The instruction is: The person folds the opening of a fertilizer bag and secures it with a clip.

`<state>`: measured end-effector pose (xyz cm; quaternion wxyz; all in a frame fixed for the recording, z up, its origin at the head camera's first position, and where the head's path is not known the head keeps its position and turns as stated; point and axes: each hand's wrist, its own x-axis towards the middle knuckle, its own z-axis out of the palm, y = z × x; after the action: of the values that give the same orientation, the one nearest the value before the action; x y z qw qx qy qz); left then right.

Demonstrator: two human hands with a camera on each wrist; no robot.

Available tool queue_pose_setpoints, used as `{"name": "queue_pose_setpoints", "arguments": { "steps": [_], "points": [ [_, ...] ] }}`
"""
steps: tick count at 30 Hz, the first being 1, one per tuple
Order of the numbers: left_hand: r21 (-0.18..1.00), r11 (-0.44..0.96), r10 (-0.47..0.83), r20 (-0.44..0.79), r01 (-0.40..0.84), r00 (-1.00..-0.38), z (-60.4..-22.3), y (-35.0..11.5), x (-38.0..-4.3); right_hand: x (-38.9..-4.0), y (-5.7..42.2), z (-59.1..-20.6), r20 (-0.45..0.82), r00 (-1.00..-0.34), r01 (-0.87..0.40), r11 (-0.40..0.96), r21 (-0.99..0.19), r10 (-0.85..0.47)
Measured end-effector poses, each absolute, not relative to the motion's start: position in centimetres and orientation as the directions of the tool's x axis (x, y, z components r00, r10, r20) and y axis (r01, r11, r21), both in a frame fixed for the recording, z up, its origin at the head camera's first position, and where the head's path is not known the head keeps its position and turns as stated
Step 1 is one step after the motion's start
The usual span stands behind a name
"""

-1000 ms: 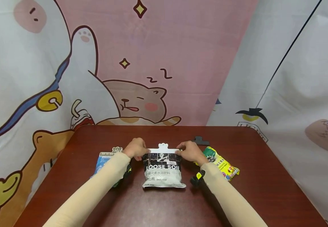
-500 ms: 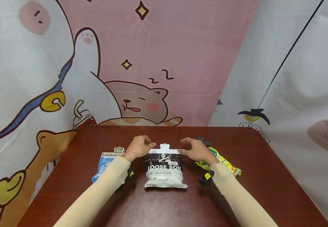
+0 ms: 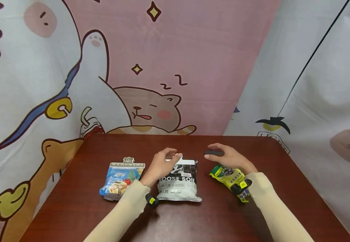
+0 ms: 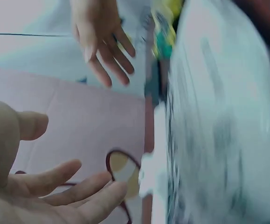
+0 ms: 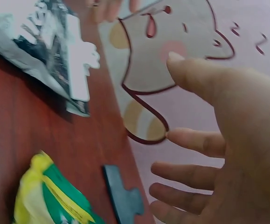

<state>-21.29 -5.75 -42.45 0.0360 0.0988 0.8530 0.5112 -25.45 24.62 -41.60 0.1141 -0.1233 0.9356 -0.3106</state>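
A black-and-white soil bag (image 3: 178, 190) lies in the middle of the table, a white bag clip (image 5: 79, 60) across its top edge. My left hand (image 3: 161, 166) hovers over the bag's upper left part with fingers spread and nothing held, hiding some of the clip in the head view. To the right, my right hand (image 3: 232, 157) is in the air with its fingers apart and bare. Below it in the right wrist view, a dark grey bag clip (image 5: 123, 196) lies loose on the table beside a yellow-and-green bag (image 5: 55, 198).
At the left lies a blue food bag (image 3: 121, 179) with a pale, ornate clip (image 3: 128, 164) along its top. The dark red table (image 3: 175, 222) ends at a cartoon-printed cloth backdrop (image 3: 205, 67).
Both hands have come off the soil bag's clipped top. The right hand has moved right, toward the dark clip and yellow bag; the left has shifted right, uncovering the blue bag.
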Motion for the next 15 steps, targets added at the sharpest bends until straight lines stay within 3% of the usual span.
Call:
{"name": "queue_pose_setpoints", "arguments": {
  "steps": [5,15],
  "points": [
    [0.936,0.346,0.218,-0.023,0.055,-0.976,-42.6,-3.5,-20.1,-25.3,27.0,-40.8,-0.225,-0.939,-0.034,0.722,-0.691,-0.260],
    [0.983,0.032,0.289,-0.181,-0.179,-0.940,-42.8,1.1,-18.5,-25.8,31.1,-40.5,-0.302,-0.899,0.063,0.590,-0.805,-0.316]
  ]
}}
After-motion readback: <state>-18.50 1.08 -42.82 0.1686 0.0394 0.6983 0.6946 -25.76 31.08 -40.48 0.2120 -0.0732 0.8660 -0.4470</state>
